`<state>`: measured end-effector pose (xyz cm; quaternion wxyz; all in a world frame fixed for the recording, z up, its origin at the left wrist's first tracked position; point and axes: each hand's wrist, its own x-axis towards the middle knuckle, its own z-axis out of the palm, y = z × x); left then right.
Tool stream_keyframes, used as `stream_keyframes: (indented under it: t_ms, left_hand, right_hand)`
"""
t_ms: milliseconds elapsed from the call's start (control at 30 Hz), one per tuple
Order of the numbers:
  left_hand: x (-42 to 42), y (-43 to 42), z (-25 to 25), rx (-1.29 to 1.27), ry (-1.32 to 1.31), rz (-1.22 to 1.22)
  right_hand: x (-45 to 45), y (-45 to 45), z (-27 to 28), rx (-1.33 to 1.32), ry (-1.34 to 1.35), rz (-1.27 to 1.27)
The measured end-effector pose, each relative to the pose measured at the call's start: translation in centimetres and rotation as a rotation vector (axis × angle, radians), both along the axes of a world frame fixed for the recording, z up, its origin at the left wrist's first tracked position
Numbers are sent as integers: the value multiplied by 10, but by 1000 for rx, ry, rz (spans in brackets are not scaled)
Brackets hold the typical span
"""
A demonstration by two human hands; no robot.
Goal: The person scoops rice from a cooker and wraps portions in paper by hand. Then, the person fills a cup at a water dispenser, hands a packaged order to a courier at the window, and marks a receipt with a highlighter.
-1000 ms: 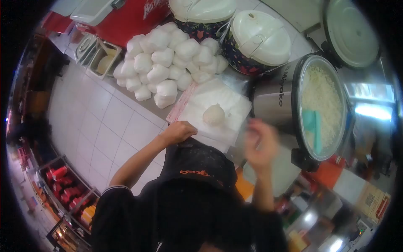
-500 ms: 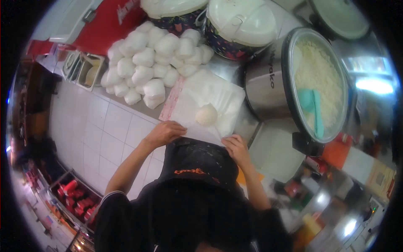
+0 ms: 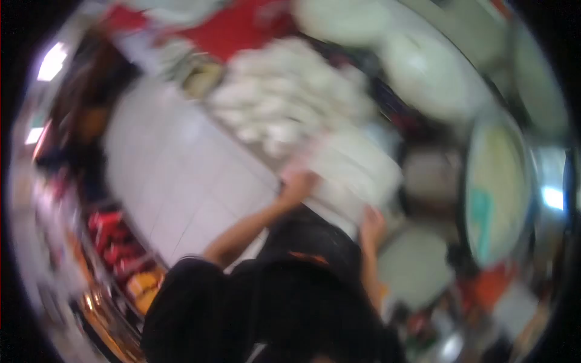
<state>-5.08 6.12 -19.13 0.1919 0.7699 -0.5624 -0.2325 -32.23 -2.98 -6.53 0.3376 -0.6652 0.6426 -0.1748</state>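
Observation:
Motion blur smears the whole view. White paper (image 3: pixel 357 169) lies on the counter, with a pinkish strip along its left side. At its near left edge is my left hand (image 3: pixel 299 183), fingers too smeared to read. My right hand (image 3: pixel 373 226) is at the near right corner of the paper, its fingers also blurred. Whether either hand grips the paper cannot be made out. The rice ball cannot be made out on the paper. Behind and left of the paper is a large pile of white wrapped bundles (image 3: pixel 290 85).
An open cooker of rice (image 3: pixel 505 175) with a turquoise scoop (image 3: pixel 480 221) stands at the right. Lidded white pots (image 3: pixel 423 72) stand at the back. A metal container (image 3: pixel 201 78) is left of the pile. Tiled floor (image 3: pixel 181 175) lies left of the counter.
The camera view has shifted and blurred, so the counter appears farther right. My right hand first came to the paper's near edge. The rice ball, visible before, no longer shows.

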Motion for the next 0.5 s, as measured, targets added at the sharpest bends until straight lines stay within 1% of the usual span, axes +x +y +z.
stream_keyframes:
  t_ms: [33, 67, 100, 133, 167, 200, 233, 267, 300, 333, 400, 500]
  left_hand:
    - [-16, -3, -3, -226, -102, 103]
    - [-18, -15, 37, -42, -112, 80]
    - [-19, -27, 10, 219, -100, 87]
    - [-22, -31, 4, 53, -117, 170]
    - [-27, -49, 5, -298, 44, 467]
    - [-13, -57, 49, -388, 111, 300]
    - [-3, -64, 92, -294, 69, 176]
    - [-1, -81, 75, -320, -227, -54]
    - [1, -87, 84, -313, -257, -156]
    - [3, -91, 93, -302, -249, -199]
    - [9, -97, 110, -297, -246, -257]
    - [18, -97, 128, -268, -259, -329]
  right_hand:
    - [0, -4, 16, 162, 79, 22]
    - [-16, -5, -16, 81, 86, 60]
    - [-35, -17, -42, 82, -9, 102]
    - [-15, -24, -8, -141, 59, 122]
    - [-25, -43, -29, -256, 94, 136]
    - [24, -34, 70, -112, 283, 202]
    - [22, -49, 40, -332, 262, 223]
    - [35, -63, 50, -508, 301, 431]
    - [46, -71, 59, -678, 341, 621]
    - [50, -81, 50, -703, 317, 637]
    - [48, -108, 17, -416, 146, 743]
    - [39, -153, -47, 48, -91, 871]
